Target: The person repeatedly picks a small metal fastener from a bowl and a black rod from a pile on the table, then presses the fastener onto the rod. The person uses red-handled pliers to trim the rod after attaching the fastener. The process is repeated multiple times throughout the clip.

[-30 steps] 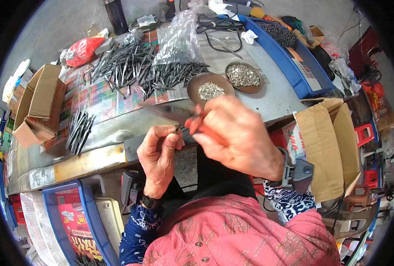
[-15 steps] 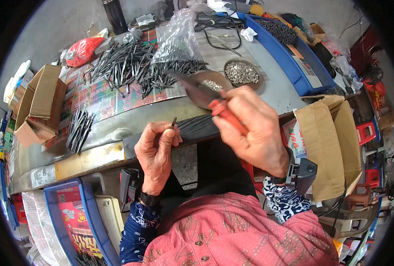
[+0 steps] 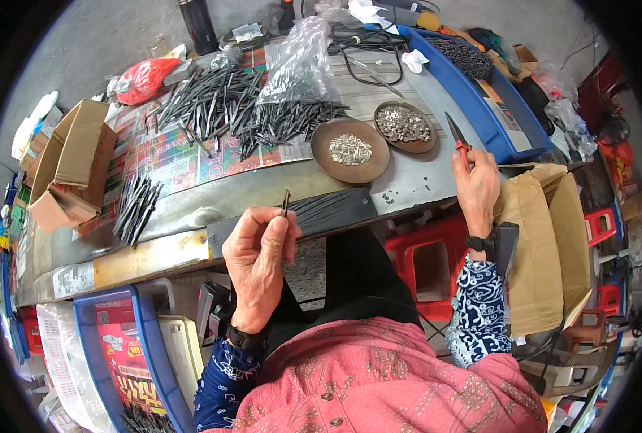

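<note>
My left hand (image 3: 257,254) is closed in a pinch beside the table's front edge. Between its thumb and fingertips stands a short, thin dark strip (image 3: 285,203), upright, with a brownish sheen. Off to the right, my right hand (image 3: 478,189) is closed round the red handles of long-nosed pliers (image 3: 460,141), whose dark pointed jaws aim away from me at the table's right side. A brown round dish (image 3: 322,149) of small pale metal pieces sits between the hands, farther back. Behind it, a second dish (image 3: 428,148) holds greyer metal bits.
Piles of black strips (image 3: 205,108) cover the back left, partly under a clear plastic bag (image 3: 303,65). A smaller bundle of strips (image 3: 137,209) lies near a cardboard box (image 3: 83,151). A long blue tray (image 3: 505,141) and an open carton (image 3: 541,252) flank the right side.
My right hand has swung right and away from the left hand, carrying the pliers to the table's right side. The dishes now show fully. My left hand keeps its pinch on the strip.
</note>
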